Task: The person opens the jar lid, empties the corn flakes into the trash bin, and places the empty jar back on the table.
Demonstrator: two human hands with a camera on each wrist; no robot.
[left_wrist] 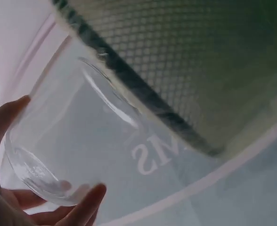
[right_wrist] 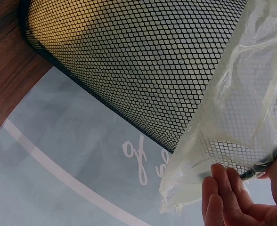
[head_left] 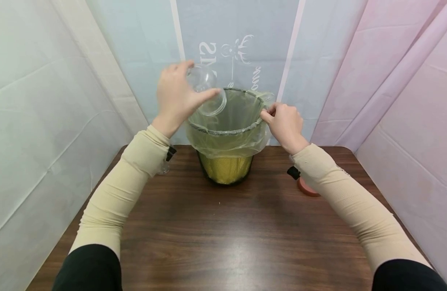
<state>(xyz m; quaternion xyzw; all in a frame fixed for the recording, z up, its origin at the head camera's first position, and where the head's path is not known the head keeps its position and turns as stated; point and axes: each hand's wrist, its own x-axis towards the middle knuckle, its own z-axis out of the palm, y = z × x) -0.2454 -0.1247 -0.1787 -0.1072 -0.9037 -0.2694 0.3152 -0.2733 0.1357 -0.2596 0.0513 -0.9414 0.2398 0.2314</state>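
Note:
A black mesh wastebasket (head_left: 225,171) stands at the back of the table, lined with a pale yellow bag (head_left: 227,146) folded over its rim. My left hand (head_left: 177,93) grips a clear, see-through jar (head_left: 202,77) between thumb and fingers, tilted with its mouth toward the basket's opening. In the left wrist view the jar (left_wrist: 77,136) looks empty, close beside the basket's rim (left_wrist: 143,96). At the basket's right side, my right hand (head_left: 287,123) pinches the rim and bag between thumb and fingers. The right wrist view shows its fingertips (right_wrist: 219,172) against the bag's folded edge.
A reddish round lid-like disc (head_left: 308,190) lies on the brown wooden table (head_left: 223,242), partly behind my right forearm. Near my left wrist, a small clear object (head_left: 164,167) sits partly hidden. Fabric curtains (head_left: 147,52) hang behind and along both sides.

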